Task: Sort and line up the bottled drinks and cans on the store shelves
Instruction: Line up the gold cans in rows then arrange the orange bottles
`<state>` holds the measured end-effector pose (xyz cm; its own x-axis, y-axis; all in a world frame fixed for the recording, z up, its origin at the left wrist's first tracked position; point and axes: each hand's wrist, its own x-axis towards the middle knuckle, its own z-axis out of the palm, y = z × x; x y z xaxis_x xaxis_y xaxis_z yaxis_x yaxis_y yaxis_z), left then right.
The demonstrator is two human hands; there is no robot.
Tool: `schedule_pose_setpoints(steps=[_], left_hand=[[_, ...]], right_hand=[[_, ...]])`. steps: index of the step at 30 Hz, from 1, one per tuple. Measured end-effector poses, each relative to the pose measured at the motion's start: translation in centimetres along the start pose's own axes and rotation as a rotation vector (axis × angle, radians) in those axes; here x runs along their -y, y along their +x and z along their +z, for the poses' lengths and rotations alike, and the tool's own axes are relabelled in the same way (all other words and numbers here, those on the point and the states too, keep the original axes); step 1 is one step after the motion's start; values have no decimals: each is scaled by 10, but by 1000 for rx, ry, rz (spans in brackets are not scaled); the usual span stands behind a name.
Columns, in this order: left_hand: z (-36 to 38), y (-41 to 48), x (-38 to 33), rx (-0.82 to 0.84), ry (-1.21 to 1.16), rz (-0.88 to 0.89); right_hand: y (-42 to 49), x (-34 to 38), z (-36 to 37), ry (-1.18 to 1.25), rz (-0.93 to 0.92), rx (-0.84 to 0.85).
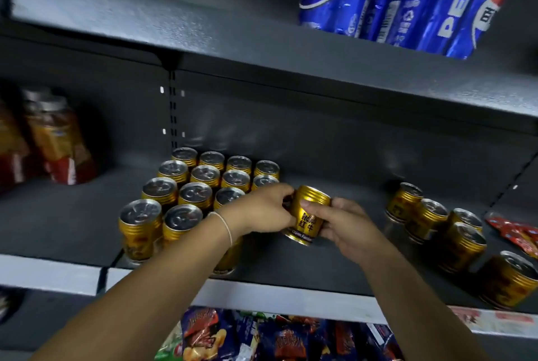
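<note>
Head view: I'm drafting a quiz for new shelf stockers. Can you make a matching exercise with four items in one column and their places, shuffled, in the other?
Things
1. tilted gold can
2. blue Pepsi drinks
3. snack bags
4. loose gold cans

Places
A. below the middle shelf
B. upper shelf, right
C. middle shelf, right end
D. held by left hand and right hand

Pairs: 1-D, 2-B, 3-A, 4-C

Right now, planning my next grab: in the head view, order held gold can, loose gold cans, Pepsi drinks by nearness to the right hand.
1. Held gold can, in the right hand.
2. Loose gold cans, same shelf, rightward.
3. Pepsi drinks, shelf above, upper right.
</note>
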<state>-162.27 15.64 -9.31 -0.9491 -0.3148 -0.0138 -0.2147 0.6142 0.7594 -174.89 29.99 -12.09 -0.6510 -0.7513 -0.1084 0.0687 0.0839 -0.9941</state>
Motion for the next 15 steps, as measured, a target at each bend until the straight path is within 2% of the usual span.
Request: schedule_pose_setpoints(steps=[9,15], left_hand=[[-37,-14,42,-211,262,73],[-34,-15,59,-208,352,77]], right_hand=[[22,-47,51,-7,-146,-62],[26,-67,68,-102,-251,-96]])
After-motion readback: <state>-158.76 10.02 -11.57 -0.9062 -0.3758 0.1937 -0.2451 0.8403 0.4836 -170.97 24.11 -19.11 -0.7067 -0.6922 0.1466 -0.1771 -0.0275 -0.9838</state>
